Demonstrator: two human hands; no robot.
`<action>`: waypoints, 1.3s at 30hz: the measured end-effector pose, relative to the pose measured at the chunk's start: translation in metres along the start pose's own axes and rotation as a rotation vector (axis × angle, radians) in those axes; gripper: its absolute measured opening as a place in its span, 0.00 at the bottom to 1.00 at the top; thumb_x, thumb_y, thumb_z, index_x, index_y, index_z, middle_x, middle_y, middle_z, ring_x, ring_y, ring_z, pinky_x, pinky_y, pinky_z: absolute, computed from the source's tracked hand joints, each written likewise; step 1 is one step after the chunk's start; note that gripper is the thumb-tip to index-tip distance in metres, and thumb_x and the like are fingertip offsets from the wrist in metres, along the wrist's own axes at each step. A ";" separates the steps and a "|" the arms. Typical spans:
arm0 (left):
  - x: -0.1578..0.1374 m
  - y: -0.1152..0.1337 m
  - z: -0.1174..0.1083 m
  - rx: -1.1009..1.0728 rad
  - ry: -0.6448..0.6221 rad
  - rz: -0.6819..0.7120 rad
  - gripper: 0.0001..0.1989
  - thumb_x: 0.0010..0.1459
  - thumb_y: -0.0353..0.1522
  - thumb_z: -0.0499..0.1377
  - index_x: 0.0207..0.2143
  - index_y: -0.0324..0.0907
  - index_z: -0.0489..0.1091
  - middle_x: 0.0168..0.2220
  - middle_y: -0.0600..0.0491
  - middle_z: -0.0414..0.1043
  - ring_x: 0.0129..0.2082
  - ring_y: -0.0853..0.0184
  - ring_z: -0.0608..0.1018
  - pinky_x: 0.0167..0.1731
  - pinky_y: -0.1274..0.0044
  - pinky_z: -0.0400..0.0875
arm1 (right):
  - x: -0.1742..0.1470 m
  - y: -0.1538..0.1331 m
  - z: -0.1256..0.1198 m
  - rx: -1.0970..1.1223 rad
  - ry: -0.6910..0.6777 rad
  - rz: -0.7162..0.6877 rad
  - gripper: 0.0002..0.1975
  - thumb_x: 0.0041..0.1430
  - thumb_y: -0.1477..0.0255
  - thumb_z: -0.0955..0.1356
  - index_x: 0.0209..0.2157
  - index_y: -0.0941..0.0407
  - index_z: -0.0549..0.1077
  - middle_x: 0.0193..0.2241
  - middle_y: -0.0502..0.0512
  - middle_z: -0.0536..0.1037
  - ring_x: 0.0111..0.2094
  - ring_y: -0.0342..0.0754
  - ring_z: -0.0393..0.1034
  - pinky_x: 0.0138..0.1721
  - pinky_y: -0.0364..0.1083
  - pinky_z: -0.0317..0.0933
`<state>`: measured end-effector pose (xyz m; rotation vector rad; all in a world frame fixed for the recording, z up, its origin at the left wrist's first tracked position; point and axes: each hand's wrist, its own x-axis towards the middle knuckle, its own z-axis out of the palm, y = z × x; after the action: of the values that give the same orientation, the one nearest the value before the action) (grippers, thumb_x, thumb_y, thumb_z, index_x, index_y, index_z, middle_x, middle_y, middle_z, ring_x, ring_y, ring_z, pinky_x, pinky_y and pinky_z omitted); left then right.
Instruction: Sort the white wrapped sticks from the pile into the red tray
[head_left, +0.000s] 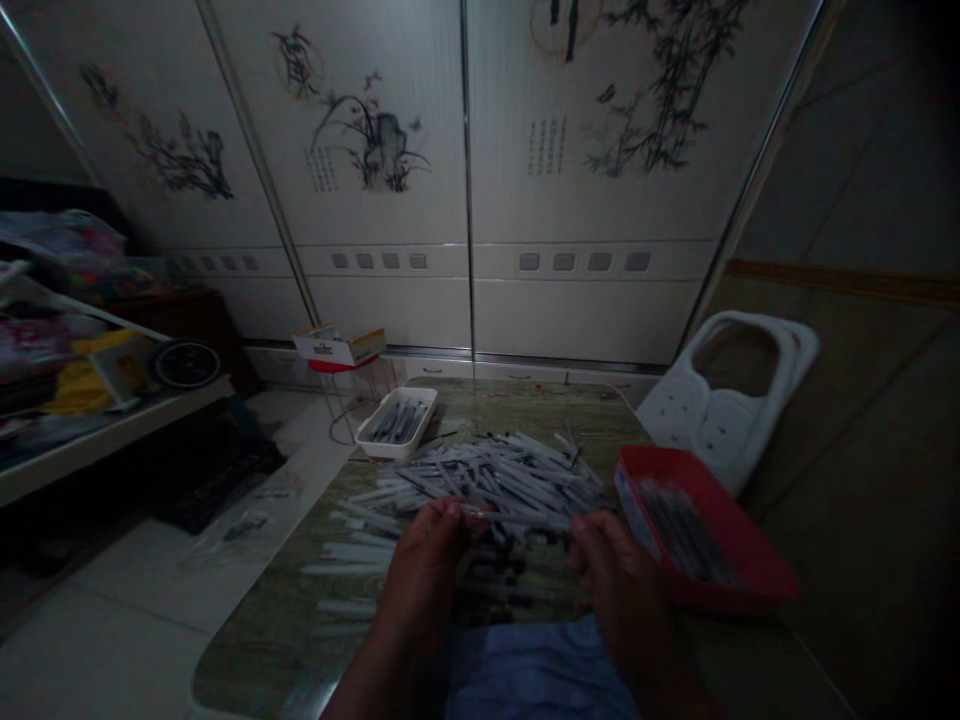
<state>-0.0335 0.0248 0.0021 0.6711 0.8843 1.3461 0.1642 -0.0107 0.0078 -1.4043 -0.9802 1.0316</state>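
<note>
Between my two hands a pale, clear-looking pen (521, 519) is stretched almost level, above the near side of a heap. My left hand (429, 548) pinches its left end with thumb and fingers. At the other end, the fingers of my right hand (616, 562) are closed on it; a dark part shows near them. Behind the hands lies a large loose heap of pen barrels (502, 470), white and translucent, some with dark parts. More white pieces (349, 556) lie left of my left hand. Dark small parts (506, 570) lie between my wrists, dim and blurred.
The pieces lie on a green patterned table (255, 625). A white tray (377, 452) of pens stands at the back left, and a red basket (757, 590) holding pens at the right. Beyond are a white folding chair (720, 425), a box on a red stool (341, 350) and a cluttered shelf (112, 430).
</note>
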 end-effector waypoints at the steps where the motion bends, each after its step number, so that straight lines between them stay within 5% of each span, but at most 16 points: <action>1: 0.001 -0.001 -0.001 0.003 -0.002 0.005 0.17 0.56 0.41 0.67 0.42 0.40 0.69 0.39 0.47 0.81 0.38 0.62 0.81 0.44 0.70 0.70 | -0.001 0.000 0.000 -0.007 -0.001 -0.004 0.19 0.63 0.52 0.64 0.27 0.51 0.66 0.23 0.46 0.65 0.21 0.44 0.56 0.20 0.42 0.52; 8: 0.003 -0.005 -0.002 0.074 -0.006 0.018 0.19 0.56 0.43 0.66 0.42 0.39 0.70 0.40 0.45 0.81 0.40 0.60 0.81 0.46 0.69 0.69 | -0.005 -0.002 0.002 -0.098 -0.059 -0.047 0.18 0.65 0.53 0.62 0.28 0.51 0.65 0.24 0.46 0.65 0.24 0.45 0.60 0.24 0.43 0.56; 14: 0.000 0.001 0.000 0.091 0.010 0.024 0.18 0.56 0.44 0.66 0.40 0.40 0.70 0.40 0.46 0.81 0.43 0.58 0.80 0.46 0.69 0.69 | -0.005 -0.010 0.001 -0.101 -0.178 -0.001 0.14 0.63 0.58 0.63 0.28 0.53 0.67 0.22 0.45 0.67 0.21 0.43 0.58 0.21 0.42 0.50; 23: -0.007 0.001 0.007 0.161 -0.051 0.011 0.16 0.55 0.44 0.66 0.38 0.41 0.73 0.34 0.50 0.80 0.32 0.65 0.78 0.37 0.75 0.69 | -0.014 -0.025 0.002 -0.090 -0.376 0.057 0.17 0.59 0.61 0.68 0.46 0.56 0.73 0.23 0.44 0.68 0.24 0.43 0.62 0.25 0.41 0.54; 32: -0.016 -0.007 0.015 0.240 0.075 0.131 0.16 0.59 0.46 0.62 0.34 0.42 0.74 0.31 0.52 0.78 0.36 0.64 0.78 0.40 0.76 0.68 | -0.021 -0.023 0.007 -0.146 -0.359 -0.020 0.15 0.61 0.60 0.67 0.41 0.56 0.77 0.33 0.54 0.80 0.33 0.50 0.72 0.31 0.44 0.60; 39: -0.028 -0.007 0.026 0.251 0.147 0.105 0.18 0.59 0.47 0.62 0.41 0.42 0.74 0.35 0.50 0.80 0.32 0.66 0.77 0.34 0.77 0.69 | -0.028 -0.023 0.007 -0.154 -0.332 -0.049 0.13 0.61 0.61 0.67 0.39 0.55 0.78 0.34 0.55 0.81 0.36 0.53 0.74 0.34 0.46 0.63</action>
<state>-0.0078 -0.0014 0.0140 0.8288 1.1624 1.4043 0.1489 -0.0337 0.0327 -1.3500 -1.3539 1.1973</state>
